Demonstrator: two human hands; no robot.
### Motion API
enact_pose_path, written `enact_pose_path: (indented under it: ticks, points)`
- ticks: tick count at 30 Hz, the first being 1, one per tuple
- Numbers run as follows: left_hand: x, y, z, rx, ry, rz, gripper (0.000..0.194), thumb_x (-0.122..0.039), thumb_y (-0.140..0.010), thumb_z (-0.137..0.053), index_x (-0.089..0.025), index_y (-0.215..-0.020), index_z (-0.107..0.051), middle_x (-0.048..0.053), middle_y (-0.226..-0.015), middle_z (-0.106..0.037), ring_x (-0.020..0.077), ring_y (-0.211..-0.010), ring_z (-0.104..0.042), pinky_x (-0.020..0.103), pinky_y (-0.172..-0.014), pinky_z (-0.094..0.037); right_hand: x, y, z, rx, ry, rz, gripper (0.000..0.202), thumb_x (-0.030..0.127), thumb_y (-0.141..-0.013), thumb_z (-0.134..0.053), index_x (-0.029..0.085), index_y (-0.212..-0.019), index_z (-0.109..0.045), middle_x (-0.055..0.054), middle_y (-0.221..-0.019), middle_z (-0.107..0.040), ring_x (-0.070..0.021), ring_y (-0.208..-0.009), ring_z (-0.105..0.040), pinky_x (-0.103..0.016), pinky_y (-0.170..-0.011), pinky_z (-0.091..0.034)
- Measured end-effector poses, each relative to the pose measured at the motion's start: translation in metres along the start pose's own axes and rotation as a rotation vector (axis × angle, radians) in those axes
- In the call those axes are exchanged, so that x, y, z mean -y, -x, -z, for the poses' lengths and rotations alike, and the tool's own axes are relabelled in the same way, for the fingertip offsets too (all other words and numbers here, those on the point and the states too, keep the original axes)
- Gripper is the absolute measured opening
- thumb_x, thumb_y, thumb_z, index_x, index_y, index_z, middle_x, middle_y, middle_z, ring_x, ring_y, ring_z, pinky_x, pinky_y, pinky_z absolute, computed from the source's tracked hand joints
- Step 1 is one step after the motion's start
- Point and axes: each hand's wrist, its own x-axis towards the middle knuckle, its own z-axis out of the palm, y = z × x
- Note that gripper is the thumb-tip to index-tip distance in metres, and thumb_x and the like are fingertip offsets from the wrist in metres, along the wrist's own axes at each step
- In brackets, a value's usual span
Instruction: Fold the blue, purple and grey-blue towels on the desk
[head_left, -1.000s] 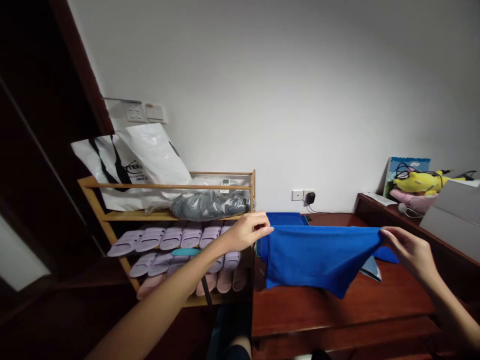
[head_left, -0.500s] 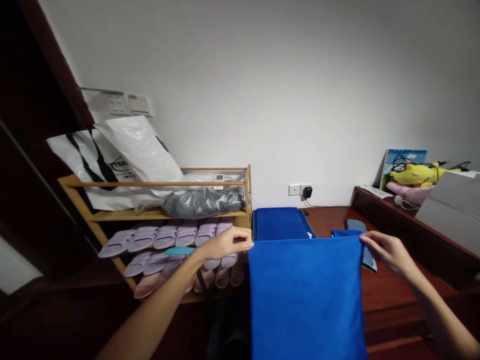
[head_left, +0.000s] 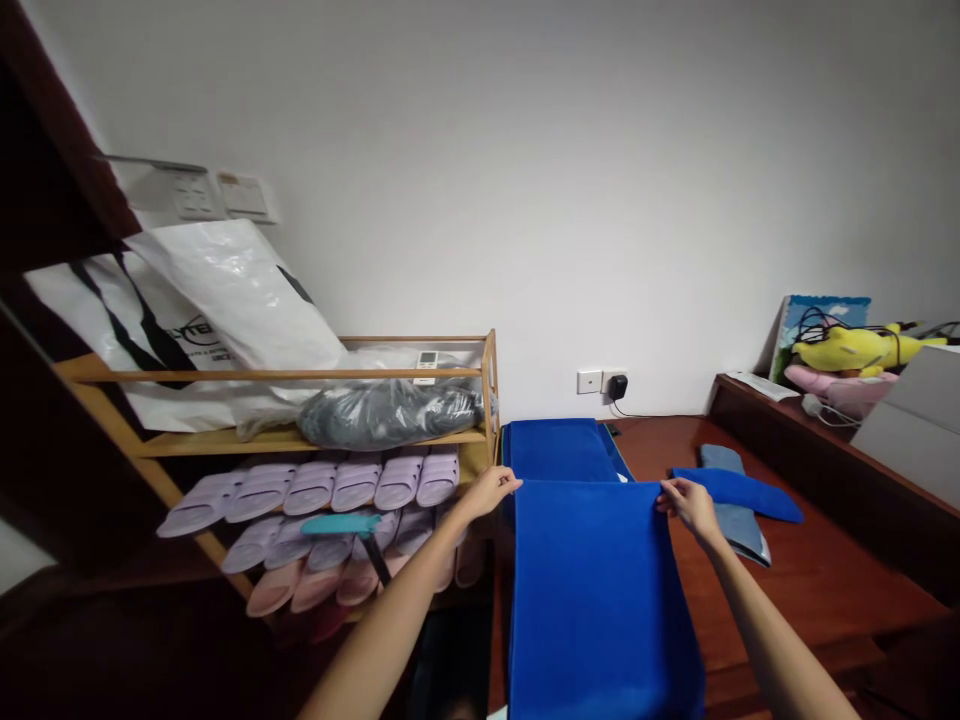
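Observation:
A long blue cloth (head_left: 592, 590) hangs between my hands, its top edge pulled straight. My left hand (head_left: 489, 490) pinches the top left corner, while my right hand (head_left: 686, 505) pinches the top right one. Just beyond that edge, a folded stack of blue cloth (head_left: 559, 450) lies on the reddish-brown wooden surface (head_left: 817, 570). To the right of my right hand, a blue strip of fabric (head_left: 739, 492) rests across a grey-blue folded item (head_left: 724, 460). The cloth's lower end runs out of view.
A wooden rack (head_left: 307, 376) on the left holds slippers (head_left: 311, 487), white bags (head_left: 232, 290) and a plastic-wrapped dark bundle (head_left: 390, 408). A teal-headed tool (head_left: 341, 524) leans before it. On the right, a raised ledge (head_left: 750, 410) carries a yellow plush (head_left: 862, 350) and white boxes (head_left: 915, 410).
My hands have come closer together, the right one moving left, with the cloth still held at both corners. The view has shifted, and more of the blue strip at the right shows.

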Motion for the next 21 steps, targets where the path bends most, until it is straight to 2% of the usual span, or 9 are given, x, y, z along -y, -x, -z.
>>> enact_pose_path:
  ticks: [5,9,13,15,21]
  points:
    - [0.035,-0.018,-0.021,-0.090,-0.023,0.078,0.040,-0.054,-0.074,-0.057,-0.020,-0.054,-0.054,-0.004,-0.053,-0.050,0.0138,-0.057,-0.047,0.024,-0.057,-0.033,-0.022,-0.021,-0.017,-0.022,0.019,-0.027,0.037,0.059,-0.069,-0.051,0.022,-0.069,-0.057,-0.007,-0.064,-0.070,-0.0250,-0.060,-0.068,-0.033,-0.052,-0.052]
    - [0.056,-0.029,-0.036,-0.124,-0.068,0.143,0.039,-0.049,-0.080,-0.057,-0.018,-0.056,-0.053,-0.005,-0.054,-0.049,0.0124,-0.056,-0.049,0.025,-0.059,-0.038,-0.031,-0.034,-0.030,-0.039,0.049,-0.034,0.032,0.055,-0.071,-0.051,0.024,-0.068,-0.057,-0.007,-0.064,-0.070,-0.0252,-0.061,-0.068,-0.034,-0.055,-0.053]
    - [0.069,-0.039,-0.042,-0.137,-0.119,0.216,0.026,-0.040,-0.087,-0.056,-0.014,-0.085,-0.061,0.000,-0.081,-0.062,0.0134,-0.071,-0.058,0.031,-0.068,-0.049,-0.039,-0.045,-0.041,-0.047,0.077,-0.042,0.030,0.052,-0.074,-0.050,0.024,-0.070,-0.058,-0.008,-0.065,-0.071,-0.0249,-0.063,-0.068,-0.034,-0.058,-0.053]
    - [0.072,-0.043,-0.044,-0.143,-0.135,0.248,0.027,-0.038,-0.088,-0.055,-0.015,-0.100,-0.059,0.002,-0.097,-0.062,0.0158,-0.081,-0.061,0.035,-0.073,-0.052,-0.042,-0.049,-0.045,-0.047,0.088,-0.044,0.030,0.052,-0.076,-0.049,0.023,-0.071,-0.058,-0.008,-0.066,-0.071,-0.0248,-0.065,-0.069,-0.033,-0.059,-0.054]
    - [0.082,-0.051,-0.051,-0.187,-0.184,0.302,0.031,-0.037,-0.088,-0.055,-0.016,-0.111,-0.057,0.005,-0.110,-0.060,0.0204,-0.093,-0.060,0.039,-0.078,-0.052,-0.056,-0.057,-0.054,-0.012,0.131,-0.023,0.028,0.046,-0.077,-0.048,0.021,-0.083,-0.061,-0.008,-0.081,-0.073,-0.0235,-0.078,-0.069,-0.033,-0.067,-0.055]
